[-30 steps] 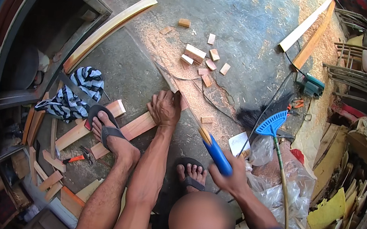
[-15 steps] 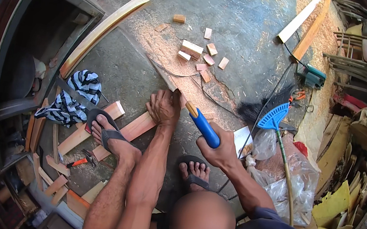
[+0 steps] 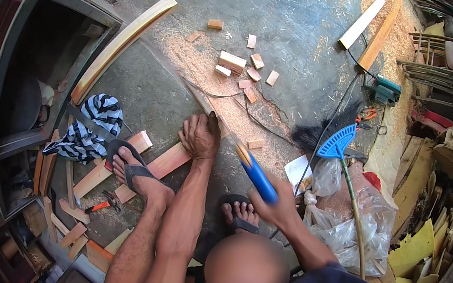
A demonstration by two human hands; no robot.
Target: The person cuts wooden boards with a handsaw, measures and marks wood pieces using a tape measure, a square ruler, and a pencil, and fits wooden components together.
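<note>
My left hand (image 3: 199, 137) is closed on the end of a pinkish wooden plank (image 3: 162, 163) lying diagonally on the floor, beside my left sandaled foot. My right hand (image 3: 274, 202) grips the blue handle (image 3: 258, 180) of a hand saw, whose long thin blade reaches up-left past my left fingertips over the plank's end; the exact cut is hidden. A second pale plank (image 3: 93, 178) lies under that foot, with a striped cloth (image 3: 91, 126) beside it and an orange-handled hammer (image 3: 98, 206) nearby.
Small offcuts (image 3: 231, 62) and sawdust lie ahead. A green power tool (image 3: 385, 89) with a cord, two long boards (image 3: 379, 33), a blue rake (image 3: 335, 144) and plastic bags (image 3: 356, 239) are at right. A metal cabinet (image 3: 26, 58) and curved board (image 3: 124, 48) are at left.
My right hand with the saw moved forward up-left, then drew back down-right. My left hand stays at the plank's end. The whole view has shifted slightly.
</note>
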